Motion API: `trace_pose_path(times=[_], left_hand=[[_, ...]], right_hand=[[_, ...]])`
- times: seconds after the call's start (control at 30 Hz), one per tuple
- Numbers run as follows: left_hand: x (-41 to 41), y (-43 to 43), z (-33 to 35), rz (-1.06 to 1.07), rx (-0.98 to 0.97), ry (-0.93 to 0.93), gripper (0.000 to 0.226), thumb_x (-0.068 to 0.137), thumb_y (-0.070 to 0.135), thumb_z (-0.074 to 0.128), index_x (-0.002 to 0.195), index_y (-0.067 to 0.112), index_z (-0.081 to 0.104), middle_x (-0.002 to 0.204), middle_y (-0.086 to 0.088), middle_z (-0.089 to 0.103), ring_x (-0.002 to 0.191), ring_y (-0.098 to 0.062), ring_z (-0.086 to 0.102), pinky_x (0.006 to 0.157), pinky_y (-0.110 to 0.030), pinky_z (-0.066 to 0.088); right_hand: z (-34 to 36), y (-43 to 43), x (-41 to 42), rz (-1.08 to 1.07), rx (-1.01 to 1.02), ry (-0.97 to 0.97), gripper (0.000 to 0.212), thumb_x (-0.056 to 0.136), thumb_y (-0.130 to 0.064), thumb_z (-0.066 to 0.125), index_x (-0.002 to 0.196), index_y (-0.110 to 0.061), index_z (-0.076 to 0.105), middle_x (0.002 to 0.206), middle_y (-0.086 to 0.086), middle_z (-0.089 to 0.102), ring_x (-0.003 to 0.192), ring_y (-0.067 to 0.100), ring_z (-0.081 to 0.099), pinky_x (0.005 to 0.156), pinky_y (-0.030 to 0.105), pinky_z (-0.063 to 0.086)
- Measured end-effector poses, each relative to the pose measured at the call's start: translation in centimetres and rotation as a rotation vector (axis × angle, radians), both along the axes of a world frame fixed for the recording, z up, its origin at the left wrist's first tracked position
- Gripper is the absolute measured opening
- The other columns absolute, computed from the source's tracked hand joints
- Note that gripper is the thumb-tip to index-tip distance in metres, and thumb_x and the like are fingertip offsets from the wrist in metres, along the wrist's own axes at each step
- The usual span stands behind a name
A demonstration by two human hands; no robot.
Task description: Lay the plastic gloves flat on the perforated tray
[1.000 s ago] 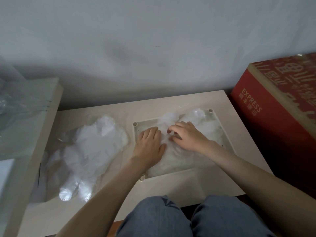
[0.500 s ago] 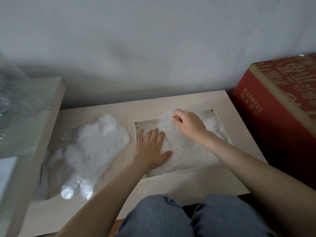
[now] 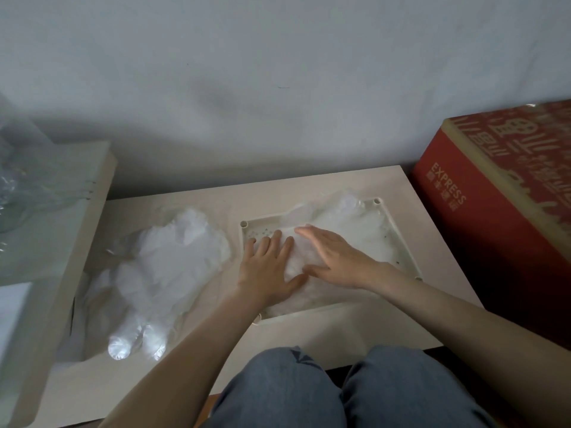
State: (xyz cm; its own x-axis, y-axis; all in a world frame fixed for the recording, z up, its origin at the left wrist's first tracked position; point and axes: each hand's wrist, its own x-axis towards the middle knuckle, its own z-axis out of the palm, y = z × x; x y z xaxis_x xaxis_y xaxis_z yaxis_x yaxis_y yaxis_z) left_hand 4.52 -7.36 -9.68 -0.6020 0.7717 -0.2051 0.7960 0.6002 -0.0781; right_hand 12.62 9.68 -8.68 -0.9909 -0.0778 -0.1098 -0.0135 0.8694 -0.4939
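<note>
In the view from my head, the perforated tray [image 3: 261, 234] sits in the middle of the frame on the pale desk [image 3: 309, 332], and the plastic gloves [image 3: 352, 230] lie in it as a crinkled, translucent white layer that covers most of its floor and rises over the back rim. Both my hands are spread flat on that layer with the fingers straight, gripping nothing: my left hand [image 3: 267, 267] presses the left part of the gloves near the tray's bare, dotted corner, and my right hand [image 3: 336, 261] lies just beside it, the thumbs almost meeting. Left of the tray, a loose pile of more gloves [image 3: 173, 261] rests on the desk. A red box [image 3: 494, 217] fills the right edge of the frame, and my jeans [image 3: 278, 390] show at the bottom.
</note>
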Motion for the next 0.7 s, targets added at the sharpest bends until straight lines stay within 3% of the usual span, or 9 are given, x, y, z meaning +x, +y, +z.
trace_pose_path(times=[0.07,0.17,0.3,0.4,0.5,0.57,0.7], left_hand=[[-0.1,-0.2,-0.1,0.007,0.001,-0.008,0.084,0.089,0.073,0.017,0.154,0.021,0.0,0.161,-0.006,0.002,0.145,-0.025,0.011,0.116,-0.049,0.002],[-0.2,-0.2,-0.2,0.005,-0.017,-0.011,0.084,0.088,0.074,0.015,0.153,0.023,-0.001,0.161,-0.005,0.001,0.146,-0.024,0.01,0.116,-0.049,0.001],[-0.5,-0.3,-0.1,-0.002,-0.042,-0.007,0.096,0.072,0.077,-0.008,0.153,0.025,-0.001,0.161,-0.003,0.003,0.145,-0.024,0.012,0.115,-0.049,0.001],[-0.5,-0.3,0.1,-0.003,-0.044,-0.001,0.099,0.069,0.076,-0.009,0.153,0.024,0.001,0.16,-0.004,0.005,0.144,-0.024,0.014,0.115,-0.049,0.003],[-0.4,-0.5,0.4,0.011,-0.062,-0.021,0.106,0.061,0.074,-0.016,0.153,0.023,0.001,0.16,-0.005,0.004,0.145,-0.025,0.013,0.115,-0.049,0.003],[-0.6,-0.8,0.4,0.032,-0.077,-0.039,0.102,0.066,0.076,-0.013,0.153,0.023,-0.001,0.161,-0.005,0.002,0.146,-0.026,0.011,0.116,-0.05,0.003],[-0.6,-1.1,0.7,0.04,-0.067,-0.022,0.086,0.085,0.076,0.007,0.153,0.024,0.002,0.161,-0.005,0.0,0.146,-0.027,0.009,0.116,-0.05,0.003]], right_hand=[[-0.9,0.5,0.7,0.046,0.238,-0.08,0.067,0.1,-0.049,0.032,0.153,-0.023,0.0,0.161,-0.004,-0.005,0.147,0.01,-0.012,0.117,0.027,-0.007],[-1.4,1.8,2.2,0.003,0.377,-0.198,0.062,0.102,-0.049,0.018,0.152,-0.028,-0.013,0.159,-0.006,-0.019,0.144,0.012,-0.022,0.118,0.033,-0.012],[-1.0,3.9,3.9,-0.117,0.43,-0.292,0.061,0.102,-0.05,0.012,0.151,-0.027,-0.016,0.159,-0.003,-0.02,0.145,0.013,-0.021,0.118,0.035,-0.012],[-1.0,5.1,4.7,-0.23,0.505,-0.325,0.063,0.1,-0.052,0.01,0.153,-0.022,-0.01,0.16,-0.001,-0.014,0.147,0.015,-0.016,0.118,0.039,-0.011],[-0.7,5.8,5.4,-0.318,0.63,-0.319,0.078,0.089,-0.06,-0.008,0.153,-0.017,-0.005,0.161,0.001,-0.009,0.148,0.018,-0.012,0.115,0.043,-0.017],[-0.2,6.1,5.8,-0.353,0.667,-0.316,0.071,0.095,-0.054,0.0,0.153,-0.013,-0.004,0.161,0.003,-0.006,0.148,0.019,-0.012,0.113,0.046,-0.018],[1.2,6.5,6.0,-0.473,0.615,-0.242,0.058,0.1,-0.021,0.027,0.153,-0.012,0.006,0.161,0.003,0.005,0.148,0.021,-0.001,0.115,0.049,-0.01]])
